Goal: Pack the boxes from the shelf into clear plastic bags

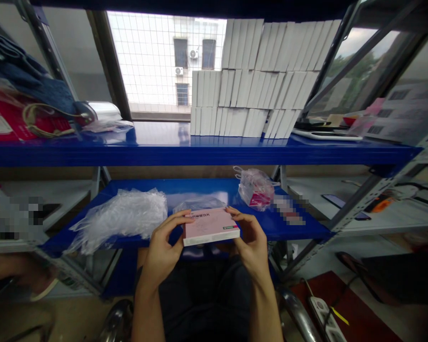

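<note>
A flat pink medicine box [211, 225] with dark printed characters and a white side is held level in front of me, over the front edge of the lower blue shelf. My left hand [165, 244] grips its left end, fingers on top and thumb at the near corner. At the other end my right hand [250, 240] holds the box in the same way. Just behind it, partly hidden by the box, lies some clear plastic film [199, 204]. A pile of clear plastic bags [124, 213] spreads out to the left of my left hand.
A plastic bag with a pink box inside [256, 189] sits on the lower blue shelf [185, 184] at right. Rows of white boxes [257, 88] are stacked on the upper blue shelf [157, 135]. Metal posts flank the shelves. A power strip [326, 316] lies at lower right.
</note>
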A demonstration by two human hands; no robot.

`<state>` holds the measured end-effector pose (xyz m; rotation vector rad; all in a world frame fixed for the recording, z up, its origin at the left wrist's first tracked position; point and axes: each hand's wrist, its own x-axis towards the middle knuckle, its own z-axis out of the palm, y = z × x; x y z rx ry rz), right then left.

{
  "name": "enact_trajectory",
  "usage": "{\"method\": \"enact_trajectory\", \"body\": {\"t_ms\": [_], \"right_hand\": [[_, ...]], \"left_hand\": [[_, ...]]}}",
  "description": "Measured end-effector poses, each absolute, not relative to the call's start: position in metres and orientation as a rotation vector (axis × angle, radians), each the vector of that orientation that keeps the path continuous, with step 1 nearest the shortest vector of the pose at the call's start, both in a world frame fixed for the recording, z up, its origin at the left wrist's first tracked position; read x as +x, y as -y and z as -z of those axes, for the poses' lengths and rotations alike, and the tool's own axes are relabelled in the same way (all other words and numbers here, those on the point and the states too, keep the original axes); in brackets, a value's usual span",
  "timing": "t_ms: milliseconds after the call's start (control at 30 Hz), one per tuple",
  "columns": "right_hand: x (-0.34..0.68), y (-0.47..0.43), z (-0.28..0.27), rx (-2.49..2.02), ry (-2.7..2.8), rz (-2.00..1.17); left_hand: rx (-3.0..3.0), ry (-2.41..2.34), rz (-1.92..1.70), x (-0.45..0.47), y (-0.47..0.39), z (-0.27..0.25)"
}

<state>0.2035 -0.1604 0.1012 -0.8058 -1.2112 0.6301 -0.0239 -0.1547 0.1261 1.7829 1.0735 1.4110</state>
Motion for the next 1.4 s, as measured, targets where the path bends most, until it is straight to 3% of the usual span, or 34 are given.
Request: {"method": "enact_trajectory", "body": {"t_ms": [333,467,700,1000,1167,1400], "right_hand": [[0.182,0.122,-0.061,-1.002,0.771,-0.671],[0.176,0.109,-0.032,-1.115,0.94,-0.706],[0.188,0.113,-0.009,-1.519,1.247,-0.122],[0.197,0.102,0.0,-1.367,1.142,-0.515],[0.196,0.104,-0.008,-1.354,1.266,-0.397],[0.195,0.109,-0.013,-1.311,1.281,-0.364]], "left_hand": [[1.321,-1.265,-1.523,0.008,0.12,-0.088],[1.352,-1.393,-1.502,0.023,0.101,-0.056],[1.719,-1.962,-1.491,0.014,0.091,-0.026],[1.8,-1.841,-1.413,0.009,0.085,-0.015],[1.828,-1.822,-1.188,0.008,0.089,-0.014],[1.778,-1.549,-1.553,0.004,0.1,-0.05]]}}
